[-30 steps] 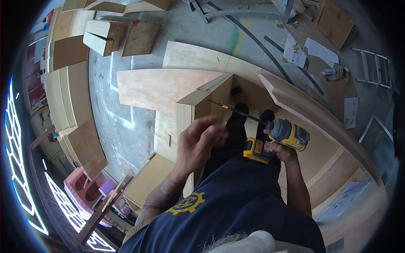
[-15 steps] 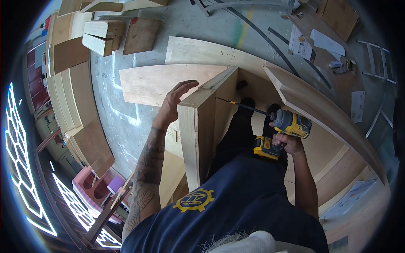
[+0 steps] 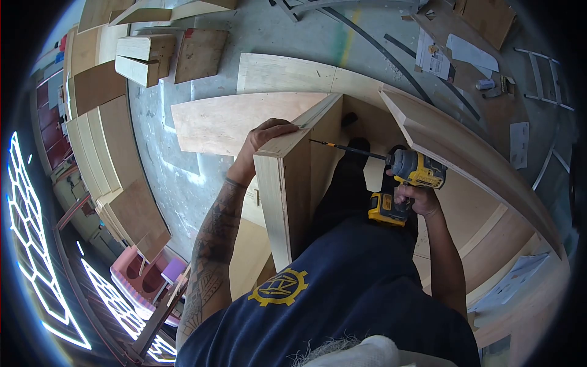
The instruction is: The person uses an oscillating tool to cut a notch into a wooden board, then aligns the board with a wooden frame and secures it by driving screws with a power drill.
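Note:
My right hand (image 3: pixel 416 199) is wrapped round the handle of a yellow and black cordless impact driver (image 3: pixel 422 170). Its long bit points left, its tip at or very near the inner face of an upright plywood box section (image 3: pixel 298 183); contact is hard to judge. My left hand (image 3: pixel 269 134) lies over the top of that section, palm side at the left edge and fingers bent across. My legs stand between this piece and a curved plywood panel (image 3: pixel 477 168) on the right.
A flat plywood sheet (image 3: pixel 208 125) lies beyond my left hand. Plywood boards (image 3: pixel 110 140) are stacked at the left. Wooden blocks (image 3: pixel 143 58) stand on the concrete floor. Dark curved strips (image 3: pixel 391 64), papers (image 3: pixel 434 56) and a metal ladder-like frame (image 3: pixel 544 79) lie at the upper right.
My left hand has come down from above the box section onto its top, its fingers bending over it. The impact driver and my right hand have shifted only slightly.

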Tool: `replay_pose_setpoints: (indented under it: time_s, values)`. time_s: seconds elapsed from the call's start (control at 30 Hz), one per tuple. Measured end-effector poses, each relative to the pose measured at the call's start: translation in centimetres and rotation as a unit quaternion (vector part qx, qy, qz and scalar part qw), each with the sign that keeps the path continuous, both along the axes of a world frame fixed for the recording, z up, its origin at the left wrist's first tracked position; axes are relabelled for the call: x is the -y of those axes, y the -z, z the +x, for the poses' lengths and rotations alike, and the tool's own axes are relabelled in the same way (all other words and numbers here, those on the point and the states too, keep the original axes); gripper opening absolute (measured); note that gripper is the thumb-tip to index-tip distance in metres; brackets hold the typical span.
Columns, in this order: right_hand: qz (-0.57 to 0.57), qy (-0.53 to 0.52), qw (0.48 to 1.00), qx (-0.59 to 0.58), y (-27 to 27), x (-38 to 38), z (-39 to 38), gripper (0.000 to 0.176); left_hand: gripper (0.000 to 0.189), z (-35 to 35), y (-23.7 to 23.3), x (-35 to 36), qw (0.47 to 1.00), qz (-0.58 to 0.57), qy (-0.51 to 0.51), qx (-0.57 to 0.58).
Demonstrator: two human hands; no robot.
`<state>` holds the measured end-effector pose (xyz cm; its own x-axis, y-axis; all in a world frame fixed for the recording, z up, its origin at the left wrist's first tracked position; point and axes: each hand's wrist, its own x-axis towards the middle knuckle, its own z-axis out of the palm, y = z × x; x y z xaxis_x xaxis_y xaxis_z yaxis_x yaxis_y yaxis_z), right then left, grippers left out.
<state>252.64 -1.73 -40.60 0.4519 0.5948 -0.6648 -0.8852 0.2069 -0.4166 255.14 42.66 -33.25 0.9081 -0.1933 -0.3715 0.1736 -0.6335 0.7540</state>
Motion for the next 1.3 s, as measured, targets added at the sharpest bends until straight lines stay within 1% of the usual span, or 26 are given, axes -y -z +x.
replay_pose_setpoints:
  time_s: [0.07, 0.2, 0.27, 0.37, 0.43, 0.57, 0.63, 0.73, 0.97, 1.03, 1.13, 1.27, 1.3]
  values:
    - [0.003, -0.017, 1.0, -0.009, 0.8, 0.5, -0.4, 0.058, 0.041, 0.0, 0.0, 0.1, 1.0, 0.007, 0.0, 0.0]
    - [0.002, 0.004, 1.0, 0.001, -0.6, -0.6, 0.2, 0.056, 0.04, 0.0, -0.2, 0.6, 1.0, 0.024, 0.0, 0.005]
    - [0.002, 0.015, 1.0, 0.002, -0.5, -0.6, 0.1, 0.055, 0.04, -0.1, 0.0, 0.5, 1.0, 0.022, 0.003, 0.008]
    - [0.005, -0.005, 1.0, 0.009, 0.0, -0.4, -0.1, 0.054, 0.04, -0.1, 0.1, 0.5, 1.0, 0.021, 0.009, 0.011]
    - [-0.009, 0.005, 1.0, 0.016, -0.9, -1.1, 0.4, 0.041, 0.04, -0.1, 0.2, 0.4, 1.0, 0.022, 0.014, 0.01]
    - [-0.001, 0.008, 1.0, 0.006, -0.2, -0.9, 0.1, 0.04, 0.04, 0.0, 0.0, 0.4, 1.0, 0.022, 0.013, 0.003]
    - [0.0, -0.024, 1.0, 0.016, 0.1, -0.8, 0.1, 0.057, 0.039, 0.1, 0.0, 0.3, 1.0, 0.02, 0.015, -0.001]
    - [-0.015, -0.024, 0.999, 0.017, -0.1, -0.9, 0.1, 0.057, 0.039, 0.3, -0.2, 0.4, 0.999, 0.031, 0.04, 0.016]
    - [-0.014, -0.01, 1.0, 0.011, -0.5, -1.2, 0.4, 0.057, 0.039, 0.2, -0.3, 0.7, 0.999, 0.032, 0.031, 0.009]
    - [0.008, -0.005, 1.0, 0.01, -0.7, -1.2, 0.6, 0.043, 0.039, 0.2, -0.4, 0.8, 0.999, 0.033, 0.025, 0.001]
    - [-0.004, 0.017, 1.0, 0.021, -1.4, -1.7, 0.9, 0.043, 0.04, 0.1, -0.4, 0.8, 1.0, 0.023, 0.016, 0.001]
    - [0.005, -0.001, 1.0, 0.025, -0.2, -1.2, 0.4, 0.043, 0.042, 0.1, -0.4, 0.7, 1.0, 0.02, 0.012, -0.005]
    - [0.005, 0.0, 1.0, 0.026, -0.6, -1.4, 0.6, 0.043, 0.042, 0.1, -0.3, 0.7, 1.0, 0.02, 0.012, -0.006]
